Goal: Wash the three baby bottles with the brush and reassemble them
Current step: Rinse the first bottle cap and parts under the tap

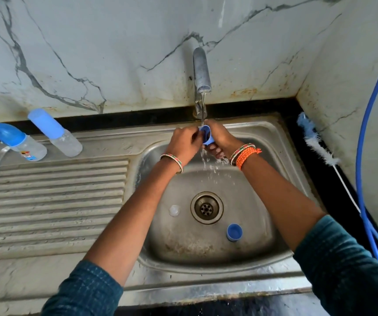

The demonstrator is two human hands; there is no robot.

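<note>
Together, right hand, left hand gripping blue ring

I am holding a small blue bottle part under the running tap water, its open end tilted toward me. Two capped bottles are lying on the drainboard: one with a rounded blue cap, one with a tall pale-blue cap. A blue cap and a clear nipple are resting in the basin. The brush is lying on the right counter.
</note>
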